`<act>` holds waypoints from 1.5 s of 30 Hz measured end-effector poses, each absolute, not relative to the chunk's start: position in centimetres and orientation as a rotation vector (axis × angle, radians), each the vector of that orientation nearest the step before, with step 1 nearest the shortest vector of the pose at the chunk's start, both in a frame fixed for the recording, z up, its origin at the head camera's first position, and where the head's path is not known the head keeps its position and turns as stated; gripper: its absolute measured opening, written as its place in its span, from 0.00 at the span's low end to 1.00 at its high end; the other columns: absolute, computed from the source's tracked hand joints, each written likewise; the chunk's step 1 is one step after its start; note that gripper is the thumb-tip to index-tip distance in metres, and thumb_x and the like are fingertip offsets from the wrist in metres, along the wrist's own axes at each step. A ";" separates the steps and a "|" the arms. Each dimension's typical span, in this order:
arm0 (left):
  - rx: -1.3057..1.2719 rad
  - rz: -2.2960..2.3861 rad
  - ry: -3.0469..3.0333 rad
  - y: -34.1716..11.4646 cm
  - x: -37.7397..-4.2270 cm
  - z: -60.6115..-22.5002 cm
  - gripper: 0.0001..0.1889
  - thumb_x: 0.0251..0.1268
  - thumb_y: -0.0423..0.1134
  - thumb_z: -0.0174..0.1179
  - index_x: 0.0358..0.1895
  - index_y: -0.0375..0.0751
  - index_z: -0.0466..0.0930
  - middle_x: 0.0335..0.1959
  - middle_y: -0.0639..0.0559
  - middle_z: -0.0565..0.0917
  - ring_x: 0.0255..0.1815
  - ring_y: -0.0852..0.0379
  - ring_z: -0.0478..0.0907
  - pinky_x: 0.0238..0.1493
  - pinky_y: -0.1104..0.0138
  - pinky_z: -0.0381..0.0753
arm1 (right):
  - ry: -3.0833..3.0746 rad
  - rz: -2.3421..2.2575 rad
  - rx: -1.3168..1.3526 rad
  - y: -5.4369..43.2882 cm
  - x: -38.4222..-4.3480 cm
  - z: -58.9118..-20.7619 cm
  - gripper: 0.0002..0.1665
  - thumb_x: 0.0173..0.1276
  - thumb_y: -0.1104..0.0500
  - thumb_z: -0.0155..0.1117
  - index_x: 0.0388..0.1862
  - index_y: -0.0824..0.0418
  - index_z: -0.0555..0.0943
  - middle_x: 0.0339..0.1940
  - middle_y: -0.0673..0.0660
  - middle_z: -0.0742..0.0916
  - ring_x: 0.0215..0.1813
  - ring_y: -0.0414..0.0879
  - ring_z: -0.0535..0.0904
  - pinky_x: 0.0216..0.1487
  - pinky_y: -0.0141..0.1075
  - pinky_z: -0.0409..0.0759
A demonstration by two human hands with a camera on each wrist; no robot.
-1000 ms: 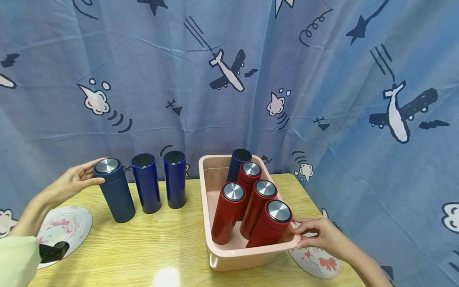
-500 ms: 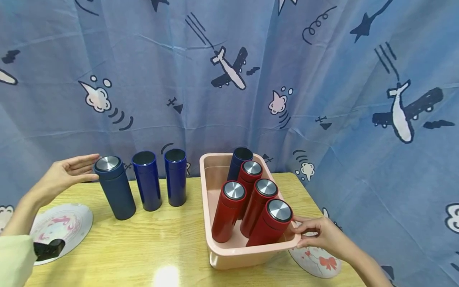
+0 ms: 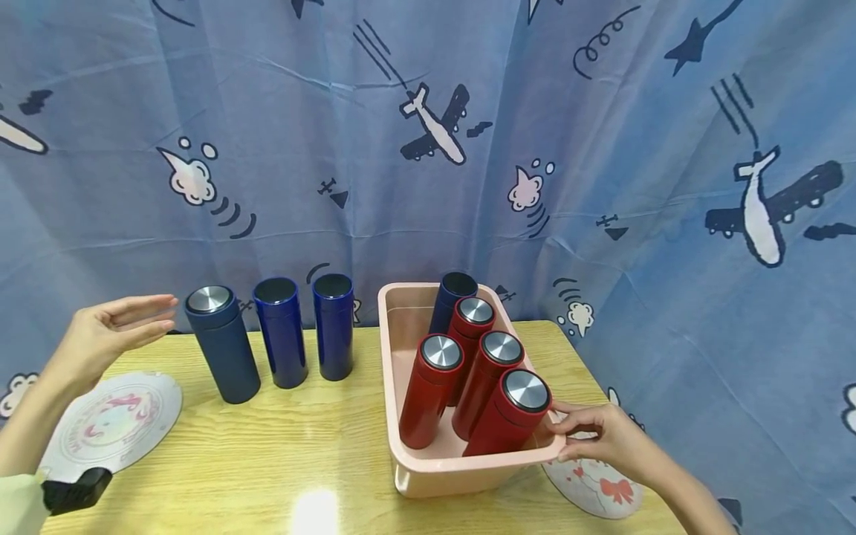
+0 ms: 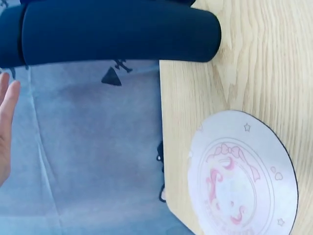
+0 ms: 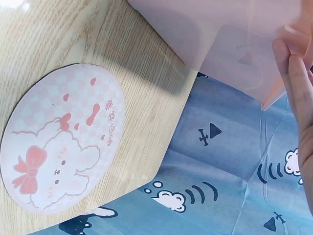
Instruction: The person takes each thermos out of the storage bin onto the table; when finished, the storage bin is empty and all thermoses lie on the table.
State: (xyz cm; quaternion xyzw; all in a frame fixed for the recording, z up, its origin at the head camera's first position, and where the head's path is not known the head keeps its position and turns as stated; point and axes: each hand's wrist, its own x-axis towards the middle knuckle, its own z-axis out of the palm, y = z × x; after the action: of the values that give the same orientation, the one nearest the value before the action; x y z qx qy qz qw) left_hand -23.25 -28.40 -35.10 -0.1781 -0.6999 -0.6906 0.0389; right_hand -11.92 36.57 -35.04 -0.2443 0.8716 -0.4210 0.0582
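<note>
My left hand [image 3: 110, 338] hangs in the air just left of a matte navy thermos bottle [image 3: 230, 360] with a silver lid. Its fingers are extended and hold nothing; a gap shows between them and the lid. To that bottle's right stand two glossy blue thermos bottles [image 3: 281, 342] with dark tops. My right hand [image 3: 605, 438] pinches the front right corner of a pink plastic bin [image 3: 461, 483]. Inside the bin are several red thermos bottles [image 3: 428, 401] with silver lids, and a dark blue one [image 3: 444, 308] at the back. In the right wrist view, fingers [image 5: 299, 81] lie against the bin's wall.
A round mat with pink drawings [image 3: 120, 420] lies on the wooden table [image 3: 334, 438] at left. Another round mat, with a bunny [image 5: 58, 147], lies near the bin's right side. A blue patterned curtain [image 3: 301, 134] hangs behind the table.
My left hand has let go of the matte navy thermos bottle and drawn away to the left. The bottle stays standing. My right hand keeps its hold on the bin.
</note>
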 end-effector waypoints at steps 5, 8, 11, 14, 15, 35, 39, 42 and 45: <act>-0.522 -2.112 -2.137 -27.5 -22.2 -34.8 0.21 0.60 0.19 0.59 0.55 0.41 0.81 0.46 0.63 0.85 0.44 0.68 0.83 0.41 0.75 0.81 | 2.627 -1.290 -0.749 36.6 -11.9 -35.0 0.16 0.54 0.63 0.73 0.41 0.70 0.86 0.53 0.83 0.74 0.52 0.25 0.75 0.32 0.36 0.85; -0.510 -2.111 -2.125 -26.9 -21.7 -34.5 0.21 0.60 0.19 0.59 0.55 0.41 0.81 0.45 0.63 0.86 0.44 0.68 0.82 0.41 0.75 0.81 | 2.617 -1.312 -0.748 36.6 -11.9 -35.1 0.16 0.53 0.63 0.73 0.41 0.70 0.86 0.57 0.66 0.81 0.53 0.25 0.75 0.31 0.37 0.85; -0.529 -2.140 -2.093 -26.4 -21.2 -34.4 0.21 0.60 0.19 0.58 0.55 0.40 0.81 0.46 0.61 0.86 0.44 0.66 0.83 0.42 0.74 0.81 | 2.606 -1.332 -0.741 36.6 -11.9 -35.1 0.17 0.53 0.63 0.74 0.42 0.70 0.86 0.57 0.48 0.81 0.53 0.25 0.75 0.31 0.37 0.85; -0.562 -2.174 -2.066 -25.9 -20.6 -34.3 0.21 0.61 0.18 0.57 0.55 0.38 0.81 0.47 0.58 0.85 0.43 0.64 0.84 0.43 0.73 0.81 | 2.611 -1.317 -0.744 36.6 -12.0 -35.2 0.17 0.53 0.63 0.74 0.42 0.70 0.86 0.57 0.62 0.81 0.52 0.25 0.76 0.32 0.37 0.85; -0.574 -2.180 -2.058 -25.6 -20.5 -34.2 0.21 0.61 0.18 0.57 0.55 0.38 0.81 0.48 0.57 0.85 0.43 0.63 0.84 0.43 0.73 0.81 | 2.613 -1.312 -0.749 36.6 -12.0 -35.2 0.17 0.53 0.64 0.74 0.42 0.70 0.86 0.57 0.69 0.80 0.52 0.25 0.75 0.32 0.36 0.85; -0.653 -2.161 -2.108 -19.8 -18.8 -33.6 0.19 0.61 0.21 0.59 0.56 0.32 0.79 0.48 0.58 0.85 0.48 0.63 0.82 0.46 0.74 0.80 | 2.621 -1.324 -0.771 36.7 -12.1 -35.3 0.18 0.52 0.64 0.74 0.42 0.69 0.86 0.57 0.54 0.81 0.54 0.24 0.73 0.33 0.37 0.85; -0.636 -2.139 -2.145 -18.6 -18.7 -33.7 0.19 0.60 0.23 0.61 0.56 0.32 0.79 0.47 0.59 0.85 0.47 0.64 0.82 0.46 0.73 0.80 | 2.613 -1.330 -0.773 36.7 -12.1 -35.2 0.18 0.53 0.63 0.74 0.43 0.69 0.86 0.57 0.43 0.80 0.54 0.24 0.73 0.33 0.37 0.85; -0.625 -2.095 -2.203 -17.5 -18.6 -33.8 0.19 0.60 0.25 0.62 0.56 0.30 0.78 0.47 0.60 0.85 0.48 0.64 0.82 0.46 0.72 0.80 | 2.592 -1.341 -0.759 36.6 -12.0 -35.2 0.18 0.54 0.62 0.74 0.43 0.70 0.86 0.55 0.33 0.77 0.55 0.23 0.73 0.33 0.38 0.85; -0.628 -2.042 -2.264 -16.2 -18.5 -33.7 0.20 0.60 0.27 0.64 0.56 0.27 0.77 0.47 0.62 0.85 0.48 0.64 0.82 0.46 0.72 0.81 | 2.587 -1.347 -0.758 36.6 -12.0 -35.3 0.18 0.54 0.62 0.74 0.43 0.70 0.86 0.54 0.29 0.75 0.54 0.23 0.73 0.33 0.38 0.85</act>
State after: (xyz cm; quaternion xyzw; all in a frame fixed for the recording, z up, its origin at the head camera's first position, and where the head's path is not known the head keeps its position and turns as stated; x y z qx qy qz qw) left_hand -18.53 -16.25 -33.72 -0.2018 -0.7273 -0.6559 0.0144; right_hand -11.98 36.61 -35.26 -0.2511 0.8566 -0.4461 0.0638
